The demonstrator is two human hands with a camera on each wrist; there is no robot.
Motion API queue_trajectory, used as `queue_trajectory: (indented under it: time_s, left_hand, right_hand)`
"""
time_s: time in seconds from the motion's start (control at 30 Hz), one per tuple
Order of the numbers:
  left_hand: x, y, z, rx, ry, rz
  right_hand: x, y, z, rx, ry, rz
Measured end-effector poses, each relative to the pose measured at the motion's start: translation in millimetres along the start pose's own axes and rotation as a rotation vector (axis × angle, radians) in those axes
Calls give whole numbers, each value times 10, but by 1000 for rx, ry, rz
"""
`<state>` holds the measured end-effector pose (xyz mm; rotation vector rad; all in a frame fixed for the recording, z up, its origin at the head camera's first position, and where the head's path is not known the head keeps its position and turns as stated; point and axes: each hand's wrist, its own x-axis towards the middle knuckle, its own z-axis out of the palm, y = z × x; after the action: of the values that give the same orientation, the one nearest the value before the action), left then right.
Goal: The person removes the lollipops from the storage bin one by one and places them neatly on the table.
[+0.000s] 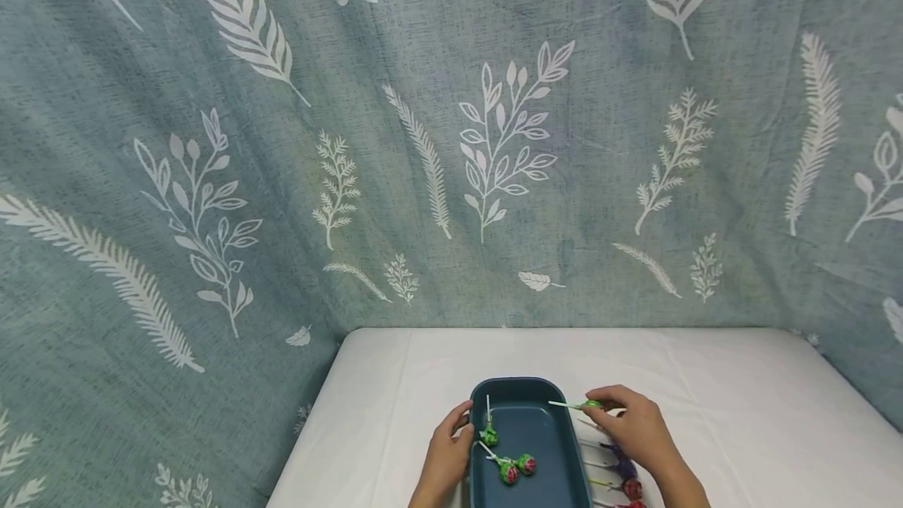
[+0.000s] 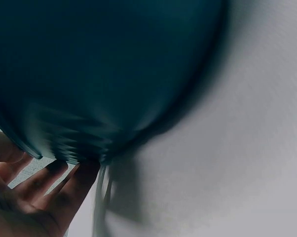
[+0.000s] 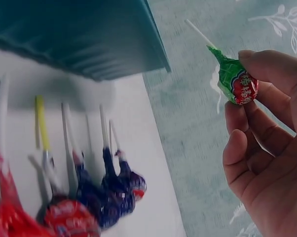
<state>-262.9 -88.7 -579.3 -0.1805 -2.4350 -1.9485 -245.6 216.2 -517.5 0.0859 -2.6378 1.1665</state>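
My right hand (image 1: 638, 423) pinches a green-and-red wrapped lollipop (image 3: 238, 81) by its candy head, above the right rim of a dark teal tray (image 1: 522, 429). The lollipop's white stick points left over the tray in the head view. My left hand (image 1: 446, 449) rests at the tray's left side, its fingertips (image 2: 87, 173) touching the outer wall with the fingers fairly straight. Inside the tray, near its left wall, lie three green-wrapped lollipops; one (image 1: 490, 433) has its stick pointing to the back, and two (image 1: 509, 472) lie together.
Right of the tray, more lollipops lie in a row on the white table (image 1: 741, 414): dark purple ones (image 3: 111, 190), a red one with a yellow stick (image 3: 72, 217) and a bright red one (image 3: 13, 212). A leaf-patterned curtain (image 1: 423, 139) hangs behind and beside the table.
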Motion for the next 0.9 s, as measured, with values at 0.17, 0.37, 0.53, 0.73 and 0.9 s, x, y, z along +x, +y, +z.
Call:
queue_trajectory:
  time_s: [0.17,0.37,0.53,0.73,0.9]
  left_hand:
    - [-4,-1,-1,0,2,-14]
    - [-8,-15,6,4,6,-32]
    - [-15,-8,5,0,4,-38]
    - [-14,9,0,-6,0,-35]
    - [-7,11,-5,-4,-3,-7]
  right_hand:
    - [-20,101,-66,-16,1,28]
    - [-45,235,-153,-36,-2,81]
    - [-76,379,-222,-46,-8,124]
    - [-94,530,-284,-59,11,155]
    - [-98,649,-319,-80,10,186]
